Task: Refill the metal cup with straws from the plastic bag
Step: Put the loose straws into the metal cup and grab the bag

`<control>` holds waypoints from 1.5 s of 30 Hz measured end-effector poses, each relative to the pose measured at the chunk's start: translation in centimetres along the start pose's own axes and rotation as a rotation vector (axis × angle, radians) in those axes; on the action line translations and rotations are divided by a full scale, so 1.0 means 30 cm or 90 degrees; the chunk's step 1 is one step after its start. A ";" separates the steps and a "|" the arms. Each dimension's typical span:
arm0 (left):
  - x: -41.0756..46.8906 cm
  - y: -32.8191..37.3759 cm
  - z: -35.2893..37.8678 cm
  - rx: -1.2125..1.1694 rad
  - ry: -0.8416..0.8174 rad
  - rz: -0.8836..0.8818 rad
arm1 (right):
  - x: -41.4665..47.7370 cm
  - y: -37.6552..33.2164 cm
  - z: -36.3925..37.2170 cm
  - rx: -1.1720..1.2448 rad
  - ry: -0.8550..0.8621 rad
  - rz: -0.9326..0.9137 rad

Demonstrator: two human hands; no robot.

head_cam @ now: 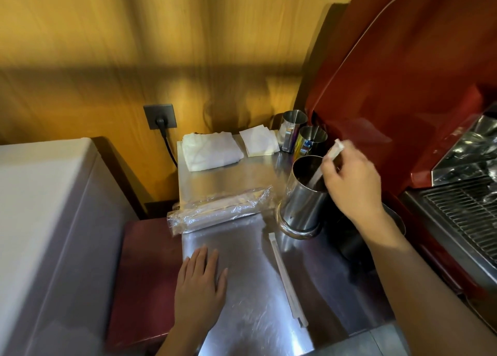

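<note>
At seven o'clock, the left hand [200, 284] is laid flat, fingers spread, on the brushed steel counter [242, 302]. The clear plastic bag of paper-wrapped straws [219, 211] is seen at the centre. At three o'clock, a white wrapped straw [326, 163] is pinched in the right hand [352, 185], its lower end inside the tall shiny metal cup [304, 197].

A: Where does the camera sit?
B: On the head, close above the steel counter [242, 288], tilted forward and down; far wooden wall [134, 46] ahead, red espresso machine [403, 86] right.
</note>
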State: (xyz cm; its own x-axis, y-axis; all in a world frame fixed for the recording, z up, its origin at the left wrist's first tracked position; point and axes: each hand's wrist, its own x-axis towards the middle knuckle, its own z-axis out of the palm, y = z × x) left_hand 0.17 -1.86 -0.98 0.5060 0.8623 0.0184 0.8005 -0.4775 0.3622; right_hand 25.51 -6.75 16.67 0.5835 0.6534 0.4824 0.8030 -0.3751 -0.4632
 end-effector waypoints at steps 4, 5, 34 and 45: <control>-0.001 0.001 -0.008 0.000 -0.008 0.000 | 0.032 0.029 0.038 -0.141 -0.251 0.044; -0.001 0.001 -0.009 0.001 -0.010 0.000 | 0.036 0.033 0.039 -0.155 -0.269 0.053; -0.004 -0.009 0.009 0.002 0.035 0.028 | -0.351 0.113 0.375 -0.148 -0.629 0.169; -0.005 -0.006 0.010 0.001 0.037 0.025 | -0.330 0.120 0.369 -0.189 -0.670 0.094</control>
State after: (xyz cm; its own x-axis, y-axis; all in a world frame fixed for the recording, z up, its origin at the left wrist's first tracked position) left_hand 0.06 -1.96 -1.32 0.5174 0.8513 0.0869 0.7810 -0.5113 0.3586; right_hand 21.27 -7.30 2.01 0.3944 0.7696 -0.5021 0.8131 -0.5469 -0.1994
